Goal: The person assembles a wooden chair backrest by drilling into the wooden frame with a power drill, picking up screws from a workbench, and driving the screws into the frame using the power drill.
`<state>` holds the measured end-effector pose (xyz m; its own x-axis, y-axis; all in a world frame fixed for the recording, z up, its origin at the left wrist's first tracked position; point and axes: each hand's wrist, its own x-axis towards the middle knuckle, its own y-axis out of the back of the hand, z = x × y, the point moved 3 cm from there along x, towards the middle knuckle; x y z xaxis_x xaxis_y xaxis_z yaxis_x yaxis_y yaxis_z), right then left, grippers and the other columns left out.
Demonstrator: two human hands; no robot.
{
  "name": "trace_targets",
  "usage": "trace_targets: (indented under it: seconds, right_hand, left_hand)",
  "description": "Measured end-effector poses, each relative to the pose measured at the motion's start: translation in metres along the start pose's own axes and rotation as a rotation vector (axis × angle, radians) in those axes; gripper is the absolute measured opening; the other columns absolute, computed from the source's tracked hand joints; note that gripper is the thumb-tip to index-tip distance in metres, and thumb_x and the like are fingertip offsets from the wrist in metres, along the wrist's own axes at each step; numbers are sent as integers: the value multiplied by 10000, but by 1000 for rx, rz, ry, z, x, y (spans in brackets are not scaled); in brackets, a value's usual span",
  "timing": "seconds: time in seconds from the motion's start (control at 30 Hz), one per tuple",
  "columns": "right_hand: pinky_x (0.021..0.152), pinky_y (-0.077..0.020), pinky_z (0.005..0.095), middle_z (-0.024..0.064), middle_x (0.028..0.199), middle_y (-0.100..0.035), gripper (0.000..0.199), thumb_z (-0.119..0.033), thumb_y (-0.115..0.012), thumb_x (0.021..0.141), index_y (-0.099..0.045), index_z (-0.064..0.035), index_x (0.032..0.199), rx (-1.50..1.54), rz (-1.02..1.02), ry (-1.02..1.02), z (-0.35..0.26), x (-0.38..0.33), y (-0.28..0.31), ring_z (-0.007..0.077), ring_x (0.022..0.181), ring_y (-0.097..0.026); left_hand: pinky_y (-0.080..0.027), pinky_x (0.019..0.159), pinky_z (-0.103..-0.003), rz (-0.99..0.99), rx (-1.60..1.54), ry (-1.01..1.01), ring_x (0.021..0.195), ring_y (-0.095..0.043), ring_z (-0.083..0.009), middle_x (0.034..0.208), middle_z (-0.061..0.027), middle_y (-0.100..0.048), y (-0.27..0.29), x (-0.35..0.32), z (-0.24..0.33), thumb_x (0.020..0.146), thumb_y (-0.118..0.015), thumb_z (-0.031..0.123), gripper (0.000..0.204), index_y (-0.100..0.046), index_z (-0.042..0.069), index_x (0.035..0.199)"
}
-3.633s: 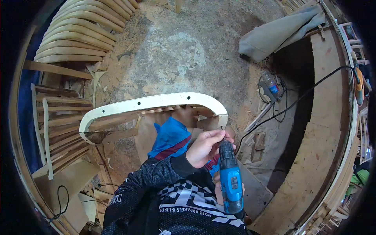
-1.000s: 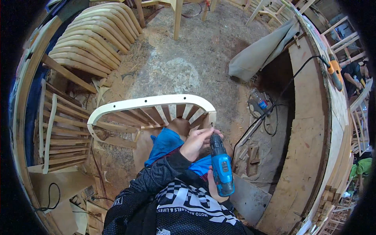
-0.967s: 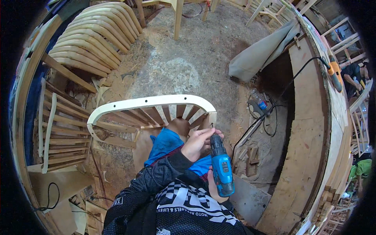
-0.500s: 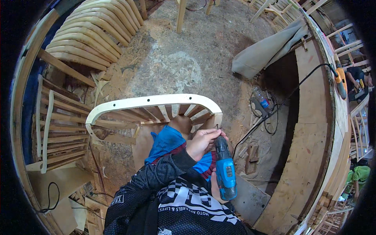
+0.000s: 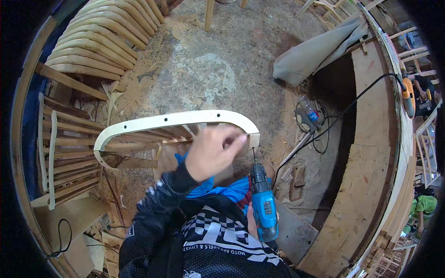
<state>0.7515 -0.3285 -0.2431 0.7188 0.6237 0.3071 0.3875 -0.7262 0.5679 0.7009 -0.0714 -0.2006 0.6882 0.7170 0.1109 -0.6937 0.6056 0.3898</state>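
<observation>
A blue and black cordless drill [image 5: 264, 206] points away from me, its handle in my right hand [image 5: 252, 221], which is mostly hidden under the tool. The thin bit or screw [image 5: 253, 153] at its chuck meets the near right end of a pale curved wooden frame [image 5: 192, 116]. Dark holes dot the frame's top face, and slats run below it. Across the frame's right part, just inside the bend, is my left hand [image 5: 214, 150]. It is smeared by motion with its fingers curled, and whether they hold anything does not show.
Curved wooden pieces [image 5: 99, 34] are stacked at the far left, above slatted frames [image 5: 76, 153]. On the right stand a wooden bench [image 5: 366, 185], a draped cloth [image 5: 315, 51] and an orange corded tool [image 5: 408, 97]. A bottle [image 5: 309, 110] and cable lie on the floor.
My left hand has left the drill's tip and moved leftward over the frame. The drill has shifted slightly down and left, its tip now exposed at the frame's end.
</observation>
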Motion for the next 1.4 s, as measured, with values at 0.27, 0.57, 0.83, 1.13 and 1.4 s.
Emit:
trace_targets:
  seconds: [0.27, 0.57, 0.83, 1.13, 1.4]
  right_hand:
    - [505, -455, 318, 68, 619, -575, 139, -120, -705, 654, -586, -55, 681, 2, -224, -134, -8, 5, 8, 217, 529, -573]
    - [492, -450, 315, 44, 642, -587, 142, -101, -717, 614, -608, -69, 699, -64, -309, -193, -15, 2, 13, 185, 546, -581]
    - [492, -450, 313, 33, 664, -596, 175, -88, -724, 588, -624, -73, 731, -85, -393, -285, -24, 6, 15, 168, 565, -588]
    - [580, -481, 319, 102, 700, -596, 284, -101, -704, 638, -615, -7, 891, 26, -522, -577, -34, 13, 18, 247, 614, -602]
    - [609, -490, 327, 129, 719, -599, 314, -99, -693, 654, -609, 17, 933, 89, -537, -527, -33, 19, 12, 274, 634, -606]
  left_hand:
    - [-467, 697, -440, -821, 373, -77, 771, -595, -367, 773, -203, -615, -31, 100, -15, 879, -431, 415, 465, -630, -2, 831]
    - [-471, 714, -461, -881, 336, -47, 757, -586, -420, 751, -280, -588, -43, 106, -40, 899, -382, 431, 534, -623, -37, 813]
    - [-475, 726, -407, -1158, 86, -105, 721, -593, -387, 741, -226, -617, -49, 105, -45, 934, -311, 453, 589, -637, -26, 827]
    - [-385, 901, -316, -1498, -354, 20, 973, -532, -232, 1028, -166, -585, -47, 101, -46, 959, -355, 278, 416, -529, -70, 1106]
    - [-360, 939, -375, -1457, -240, -36, 985, -537, -314, 1082, -185, -573, -42, 107, -34, 925, -424, 204, 343, -519, -54, 1131]
